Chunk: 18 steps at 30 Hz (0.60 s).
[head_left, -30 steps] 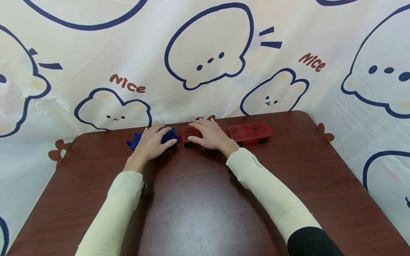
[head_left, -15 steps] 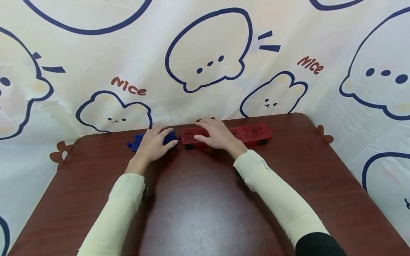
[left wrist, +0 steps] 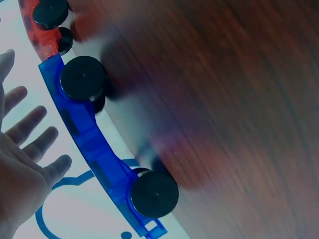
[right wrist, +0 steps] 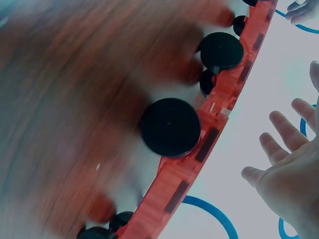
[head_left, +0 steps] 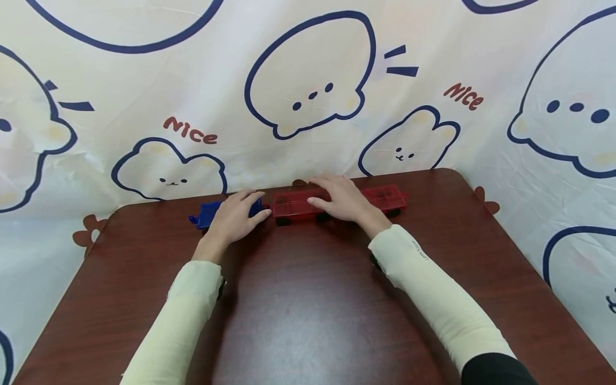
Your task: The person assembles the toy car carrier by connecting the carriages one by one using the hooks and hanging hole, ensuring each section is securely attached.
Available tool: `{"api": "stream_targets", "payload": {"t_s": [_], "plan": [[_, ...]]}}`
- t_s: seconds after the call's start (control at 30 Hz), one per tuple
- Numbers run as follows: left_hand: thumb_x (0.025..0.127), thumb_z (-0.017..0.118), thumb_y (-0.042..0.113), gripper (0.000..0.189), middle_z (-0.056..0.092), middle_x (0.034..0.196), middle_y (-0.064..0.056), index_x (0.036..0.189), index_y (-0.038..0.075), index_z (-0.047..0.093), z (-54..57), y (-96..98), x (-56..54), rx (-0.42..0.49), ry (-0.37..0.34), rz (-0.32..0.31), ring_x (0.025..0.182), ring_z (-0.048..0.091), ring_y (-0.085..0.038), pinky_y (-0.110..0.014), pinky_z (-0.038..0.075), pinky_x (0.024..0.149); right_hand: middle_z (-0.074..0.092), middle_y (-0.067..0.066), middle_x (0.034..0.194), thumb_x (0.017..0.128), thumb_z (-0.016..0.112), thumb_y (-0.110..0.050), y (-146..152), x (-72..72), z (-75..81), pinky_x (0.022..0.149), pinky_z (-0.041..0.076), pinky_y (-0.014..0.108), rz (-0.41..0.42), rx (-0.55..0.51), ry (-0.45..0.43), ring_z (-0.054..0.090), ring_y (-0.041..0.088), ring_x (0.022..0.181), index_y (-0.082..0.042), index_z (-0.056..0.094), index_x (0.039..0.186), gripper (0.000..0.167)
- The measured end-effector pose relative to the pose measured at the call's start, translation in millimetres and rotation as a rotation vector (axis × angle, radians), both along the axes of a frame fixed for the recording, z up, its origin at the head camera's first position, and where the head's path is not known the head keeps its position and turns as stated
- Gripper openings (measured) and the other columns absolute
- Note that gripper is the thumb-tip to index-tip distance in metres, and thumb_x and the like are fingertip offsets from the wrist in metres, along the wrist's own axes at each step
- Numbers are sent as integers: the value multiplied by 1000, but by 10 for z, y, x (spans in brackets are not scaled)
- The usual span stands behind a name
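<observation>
A blue plastic toy wagon [head_left: 207,215] with black wheels stands near the table's far edge. Over it is my left hand [head_left: 236,216], fingers loosely spread; in the left wrist view a gap shows between the fingers [left wrist: 35,122] and the blue wagon. Two see-through red wagons [head_left: 291,205] continue the row to the right, end to end with the blue one. My right hand [head_left: 343,199] hovers above where the red wagons meet and hides part of them. Its fingers [right wrist: 286,127] are extended and apart from the red wagon [right wrist: 174,184] in the right wrist view.
The brown wooden table [head_left: 298,299] has rounded far corners. Right behind the wagons rises a white cloth [head_left: 289,155] printed with cartoon outlines and the word "Nice". It hangs along both sides too.
My right hand has moved to the right above the red wagons, uncovering more of the left red one. My left hand has shifted slightly right. The wagons stay in place on the table.
</observation>
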<state>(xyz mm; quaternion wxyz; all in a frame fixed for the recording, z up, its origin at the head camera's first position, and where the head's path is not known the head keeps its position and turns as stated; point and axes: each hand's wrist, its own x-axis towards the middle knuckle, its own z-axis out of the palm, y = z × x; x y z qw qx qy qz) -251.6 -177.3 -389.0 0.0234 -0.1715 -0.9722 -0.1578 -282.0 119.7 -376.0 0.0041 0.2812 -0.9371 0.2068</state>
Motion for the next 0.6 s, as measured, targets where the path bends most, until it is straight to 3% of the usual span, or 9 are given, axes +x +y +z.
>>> {"api": "stream_targets", "payload": {"t_s": [0.6], "plan": [[101, 57, 50, 64, 45, 153, -17, 152, 12, 48, 2, 150, -33, 14, -40, -14, 141, 39, -39, -61, 29, 115, 46, 10, 155, 101, 59, -46, 361, 99, -115, 121, 14, 58, -34, -22, -64, 35, 29, 146, -13, 48, 152, 62]]}}
